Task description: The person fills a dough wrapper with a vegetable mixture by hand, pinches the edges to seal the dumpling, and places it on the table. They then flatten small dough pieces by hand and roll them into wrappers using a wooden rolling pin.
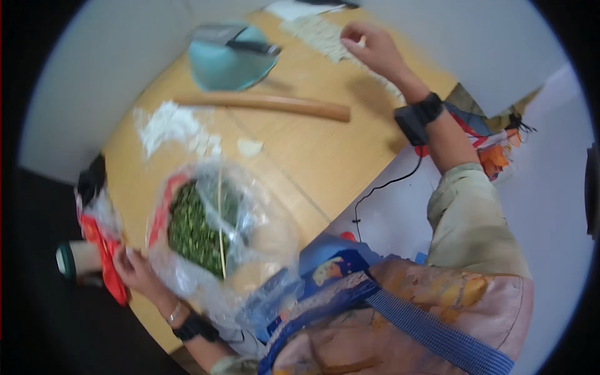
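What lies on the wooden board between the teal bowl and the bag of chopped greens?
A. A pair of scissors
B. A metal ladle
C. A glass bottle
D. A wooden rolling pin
D: a long wooden rolling pin lies across the board, below the teal bowl and above the bag of chopped greens.

Bright, even daylight, soft shadows, mild motion blur throughout, and heavy fisheye warping inside a black vignette.

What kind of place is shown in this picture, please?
Probably a home kitchen or food-preparation table. A wooden rolling pin lies on the wooden table, beside loose flour, and a bag of chopped greens sits near the left hand.
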The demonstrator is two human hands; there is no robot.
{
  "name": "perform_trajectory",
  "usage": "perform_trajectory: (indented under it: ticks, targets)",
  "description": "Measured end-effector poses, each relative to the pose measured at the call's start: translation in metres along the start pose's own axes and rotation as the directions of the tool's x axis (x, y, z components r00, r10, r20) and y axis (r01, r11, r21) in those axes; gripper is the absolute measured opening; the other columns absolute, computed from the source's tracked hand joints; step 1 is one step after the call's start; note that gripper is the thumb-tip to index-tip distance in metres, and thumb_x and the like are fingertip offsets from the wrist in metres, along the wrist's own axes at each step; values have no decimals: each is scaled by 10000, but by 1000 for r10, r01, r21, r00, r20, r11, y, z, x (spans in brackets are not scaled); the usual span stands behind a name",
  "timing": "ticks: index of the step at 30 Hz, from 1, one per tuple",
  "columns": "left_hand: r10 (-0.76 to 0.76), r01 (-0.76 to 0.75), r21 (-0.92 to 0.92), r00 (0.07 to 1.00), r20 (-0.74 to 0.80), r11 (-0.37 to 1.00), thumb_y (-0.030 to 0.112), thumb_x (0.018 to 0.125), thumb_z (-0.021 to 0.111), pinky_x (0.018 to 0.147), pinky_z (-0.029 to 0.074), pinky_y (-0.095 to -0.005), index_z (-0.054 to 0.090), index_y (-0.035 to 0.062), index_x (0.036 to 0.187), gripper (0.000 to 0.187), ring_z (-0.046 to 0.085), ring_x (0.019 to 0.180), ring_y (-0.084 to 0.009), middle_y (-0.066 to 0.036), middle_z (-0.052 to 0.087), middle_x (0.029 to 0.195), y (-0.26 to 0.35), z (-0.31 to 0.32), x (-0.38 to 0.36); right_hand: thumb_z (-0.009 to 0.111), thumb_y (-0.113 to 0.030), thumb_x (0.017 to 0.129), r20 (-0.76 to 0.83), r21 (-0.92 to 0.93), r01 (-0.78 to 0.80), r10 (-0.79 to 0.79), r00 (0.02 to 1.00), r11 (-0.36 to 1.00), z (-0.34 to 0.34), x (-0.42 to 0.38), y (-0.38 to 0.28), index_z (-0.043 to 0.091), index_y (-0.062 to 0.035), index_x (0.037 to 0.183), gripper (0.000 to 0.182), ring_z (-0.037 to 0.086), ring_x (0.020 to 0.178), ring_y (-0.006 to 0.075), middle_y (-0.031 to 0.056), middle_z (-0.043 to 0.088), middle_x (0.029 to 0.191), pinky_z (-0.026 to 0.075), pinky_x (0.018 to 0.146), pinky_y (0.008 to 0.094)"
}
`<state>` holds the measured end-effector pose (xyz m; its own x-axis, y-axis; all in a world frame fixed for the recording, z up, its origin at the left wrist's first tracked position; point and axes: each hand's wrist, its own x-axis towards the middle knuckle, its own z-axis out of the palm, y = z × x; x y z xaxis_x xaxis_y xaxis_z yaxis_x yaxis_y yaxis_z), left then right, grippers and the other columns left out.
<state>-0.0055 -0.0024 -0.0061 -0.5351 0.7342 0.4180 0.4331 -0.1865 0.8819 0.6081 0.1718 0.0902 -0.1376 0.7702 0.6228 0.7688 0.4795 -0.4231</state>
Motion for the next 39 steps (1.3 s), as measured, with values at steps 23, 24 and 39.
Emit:
perform_trajectory:
  ticks: [23, 24, 39]
  targets:
    - [99, -91, -173, 994, 36, 981, 107, 1013, 588, 652, 434, -212, 622, 32, 1117, 132, 549, 759, -63, -13, 621, 879, 43, 8, -2, 713, -172, 900, 687, 342, -251, -59, 724, 905, 131, -12, -167, 629, -48, 895, 151, 556, 782, 62, -17, 614, 823, 449, 668, 253]
    - [89, -76, -194, 994, 60, 978, 120, 1017, 582, 669, 441, -207, 613, 26, 1137, 155, 572, 795, -64, -19, 632, 920, 46, 8, -3, 710, -181, 913, 663, 540, -358, -123, 739, 762, 131, -10, -178, 632, -57, 919, 146, 562, 784, 59, -28, 615, 839, 454, 675, 248]
    - [-175, 417, -341, 811, 559, 843, 153, 986, 616, 600, 419, -182, 597, 59, 1014, 99, 554, 697, -33, 25, 621, 830, 151, 52, -51, 683, -215, 960, 652, 703, -701, -504, 566, 122, 162, -44, -274, 619, -43, 1065, 212, 637, 805, 82, 8, 651, 954, 526, 694, 222]
